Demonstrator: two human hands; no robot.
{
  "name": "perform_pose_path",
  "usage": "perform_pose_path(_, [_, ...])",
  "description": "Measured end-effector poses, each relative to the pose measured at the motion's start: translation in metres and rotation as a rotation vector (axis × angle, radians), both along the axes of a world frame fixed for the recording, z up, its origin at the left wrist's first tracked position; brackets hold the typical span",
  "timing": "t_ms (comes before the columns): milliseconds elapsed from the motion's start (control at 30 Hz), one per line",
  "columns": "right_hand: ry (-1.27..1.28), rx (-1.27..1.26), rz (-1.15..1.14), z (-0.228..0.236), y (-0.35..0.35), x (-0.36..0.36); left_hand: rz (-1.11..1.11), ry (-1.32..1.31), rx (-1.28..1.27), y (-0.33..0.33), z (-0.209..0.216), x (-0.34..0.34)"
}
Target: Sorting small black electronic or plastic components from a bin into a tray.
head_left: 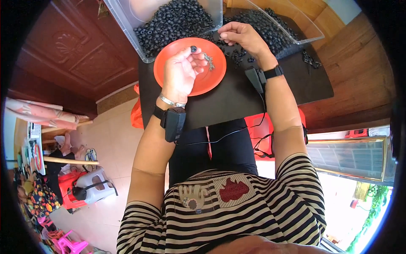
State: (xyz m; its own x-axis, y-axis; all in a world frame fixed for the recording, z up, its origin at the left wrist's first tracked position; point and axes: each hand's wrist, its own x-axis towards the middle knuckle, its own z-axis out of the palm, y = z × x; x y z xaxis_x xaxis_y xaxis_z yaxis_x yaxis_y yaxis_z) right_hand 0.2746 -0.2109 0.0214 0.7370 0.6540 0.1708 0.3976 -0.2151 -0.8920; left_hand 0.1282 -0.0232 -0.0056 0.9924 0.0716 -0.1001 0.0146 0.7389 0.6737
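The left hand (179,73) grips a small ring-shaped black piece (193,49) over a round orange-red plastic plate (210,83), probably to catch drops; the right hand (244,39) curls nearby, closed or not I can't tell.

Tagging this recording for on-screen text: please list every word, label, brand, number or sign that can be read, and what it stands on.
Striped shirt: small marks above the red motif, too small to read.
Dark box on the left wrist: any marks are too faint to read.
Black bead, orange-red plate: none visible.
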Motion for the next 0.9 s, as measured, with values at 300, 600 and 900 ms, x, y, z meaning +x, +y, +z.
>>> perform_pose_path(300, [0.297, 0.380, 0.275, 0.008, 0.015, -0.030, -0.133, -0.116, 0.021, -0.005, -0.001, -0.001])
perform_pose_path(600, [0.188, 0.359, 0.263, 0.012, 0.016, -0.036, -0.121, -0.109, 0.031, -0.010, 0.002, -0.002])
perform_pose_path(900, [0.047, 0.342, 0.249, 0.017, 0.019, -0.046, -0.126, -0.112, 0.049, -0.010, 0.002, -0.003])
